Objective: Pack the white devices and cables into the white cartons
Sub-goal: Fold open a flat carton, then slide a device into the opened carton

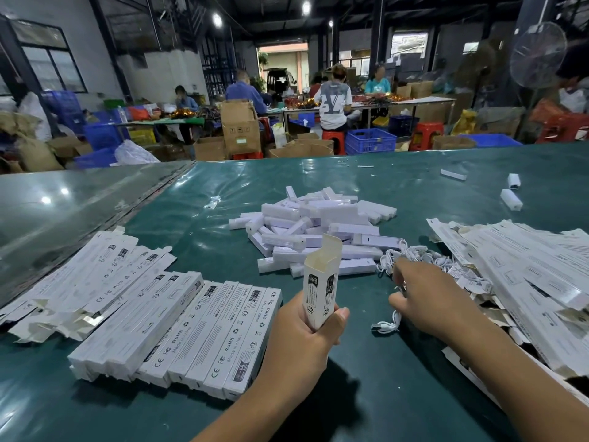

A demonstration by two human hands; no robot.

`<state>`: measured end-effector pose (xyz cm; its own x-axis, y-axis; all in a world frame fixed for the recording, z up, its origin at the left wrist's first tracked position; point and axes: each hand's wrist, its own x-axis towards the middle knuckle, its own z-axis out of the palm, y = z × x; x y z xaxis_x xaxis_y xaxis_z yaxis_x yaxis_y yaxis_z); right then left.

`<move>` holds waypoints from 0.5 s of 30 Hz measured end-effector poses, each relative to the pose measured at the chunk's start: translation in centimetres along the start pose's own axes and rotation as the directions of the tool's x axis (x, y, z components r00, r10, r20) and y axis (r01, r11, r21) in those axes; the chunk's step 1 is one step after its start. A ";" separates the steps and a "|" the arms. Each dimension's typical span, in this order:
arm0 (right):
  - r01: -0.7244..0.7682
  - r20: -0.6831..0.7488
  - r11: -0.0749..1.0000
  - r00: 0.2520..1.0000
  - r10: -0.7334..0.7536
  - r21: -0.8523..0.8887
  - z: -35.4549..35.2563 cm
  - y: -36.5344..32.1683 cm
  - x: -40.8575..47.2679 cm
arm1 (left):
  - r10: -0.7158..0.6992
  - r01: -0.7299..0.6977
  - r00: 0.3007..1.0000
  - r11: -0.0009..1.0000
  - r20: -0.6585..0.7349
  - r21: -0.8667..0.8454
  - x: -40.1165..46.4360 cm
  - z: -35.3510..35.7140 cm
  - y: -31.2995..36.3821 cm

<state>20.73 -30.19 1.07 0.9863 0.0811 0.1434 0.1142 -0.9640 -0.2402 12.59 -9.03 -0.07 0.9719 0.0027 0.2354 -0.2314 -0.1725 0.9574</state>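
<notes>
Carton (320, 293): upright in your left hand (306, 333), fingers wrapped round its lower part, top flap open, mouth up. Right hand (424, 298): fingers curled on a white cable (387, 325) at the near edge of the cable tangle (424, 258). Device pile (318, 231) just beyond, mid-table (382, 393). Filled cartons (191, 330) rowed at your left; flat carton blanks (526, 282) heaped right. Step looks like loading: free one cable from the tangle, then feed it into the open mouth.
</notes>
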 end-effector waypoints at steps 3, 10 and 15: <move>0.023 -0.046 0.983 0.999 -0.015 0.180 0.0 0.0 -0.2 | 0.000 0.000 1.000 1.000 -0.001 -0.004 0.1 -0.1 -0.1; 0.061 0.019 0.333 0.972 -0.233 0.941 -1.0 -3.4 -2.6 | 0.015 -0.018 1.000 0.989 -0.022 -0.146 0.1 -0.1 0.4; 0.105 0.004 0.270 0.927 -0.376 0.957 -0.6 -4.6 -3.4 | 0.051 -0.069 0.994 0.979 -0.099 -0.191 0.5 -0.7 0.3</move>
<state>16.74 -26.21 2.29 0.8714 0.4388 0.2191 0.2485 -0.0098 -0.9686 12.96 -8.43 0.46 0.9500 0.0910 0.2987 -0.3016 0.0194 0.9532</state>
